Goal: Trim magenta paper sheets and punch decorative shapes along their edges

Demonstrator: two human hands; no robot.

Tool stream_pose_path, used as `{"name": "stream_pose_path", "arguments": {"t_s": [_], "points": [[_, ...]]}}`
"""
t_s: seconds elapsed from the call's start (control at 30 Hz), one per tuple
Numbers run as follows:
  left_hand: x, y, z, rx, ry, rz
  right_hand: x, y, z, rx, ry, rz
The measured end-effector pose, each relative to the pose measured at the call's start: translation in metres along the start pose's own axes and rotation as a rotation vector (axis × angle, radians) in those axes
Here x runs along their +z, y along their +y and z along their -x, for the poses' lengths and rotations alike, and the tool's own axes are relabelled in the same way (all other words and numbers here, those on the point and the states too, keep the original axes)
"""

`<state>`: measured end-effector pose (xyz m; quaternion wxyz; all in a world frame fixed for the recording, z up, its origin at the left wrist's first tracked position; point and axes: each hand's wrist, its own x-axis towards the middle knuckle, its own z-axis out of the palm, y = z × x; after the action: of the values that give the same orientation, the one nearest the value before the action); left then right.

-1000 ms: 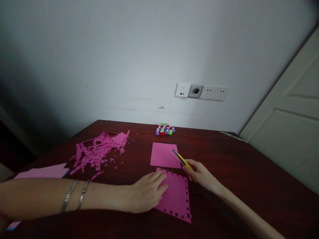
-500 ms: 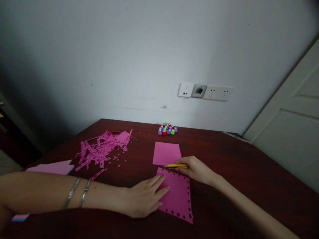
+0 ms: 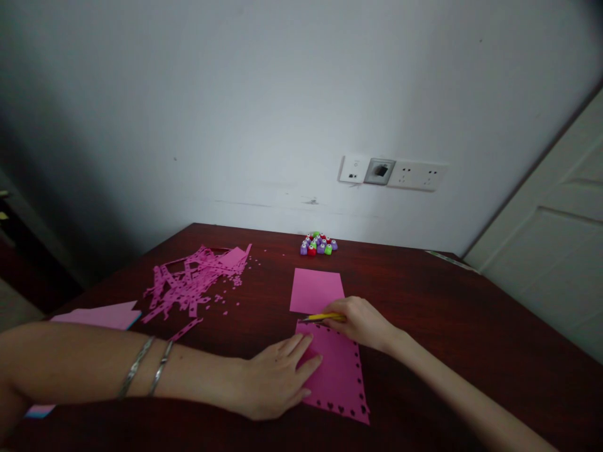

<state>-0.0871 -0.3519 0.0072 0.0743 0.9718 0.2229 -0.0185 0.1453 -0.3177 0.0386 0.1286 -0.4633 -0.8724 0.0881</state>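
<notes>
My left hand (image 3: pixel 276 376) lies flat with fingers spread on the left part of a pink paper sheet (image 3: pixel 332 370). Small dark shapes, some of them hearts, line the sheet's top, right and bottom edges. My right hand (image 3: pixel 357 319) is closed around a slim yellow tool (image 3: pixel 327 317) with a grey pointed end. That end points left at the sheet's top edge, near its upper left corner. Its exact kind is hard to make out. Just beyond lies a plain pink paper square (image 3: pixel 316 290), its lower right corner close to my right hand.
A heap of pink paper strips and bits (image 3: pixel 195 282) lies on the left of the dark red table (image 3: pixel 424 301). Small colourful punches (image 3: pixel 318 245) cluster by the wall. Pink and blue sheets (image 3: pixel 101 315) lie partly under my left arm. Wall sockets (image 3: pixel 417 176) are behind.
My right hand and the yellow tool have moved slightly left and down, so the tip is now at the sheet's upper left corner. My left hand stays on the sheet.
</notes>
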Motion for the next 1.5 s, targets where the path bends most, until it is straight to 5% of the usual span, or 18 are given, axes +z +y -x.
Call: {"name": "stream_pose_path", "arguments": {"t_s": [0.83, 1.27, 1.5], "points": [[0.005, 0.0, -0.006, -0.195, 0.024, -0.086, -0.014, -0.011, -0.014, -0.177, -0.026, 0.206], [0.015, 0.0, -0.011, -0.198, 0.058, -0.168, -0.015, -0.018, -0.011, -0.182, -0.021, 0.269], [0.006, 0.004, -0.01, -0.183, 0.05, -0.178, -0.015, -0.018, -0.009, -0.175, -0.032, 0.309]]}}
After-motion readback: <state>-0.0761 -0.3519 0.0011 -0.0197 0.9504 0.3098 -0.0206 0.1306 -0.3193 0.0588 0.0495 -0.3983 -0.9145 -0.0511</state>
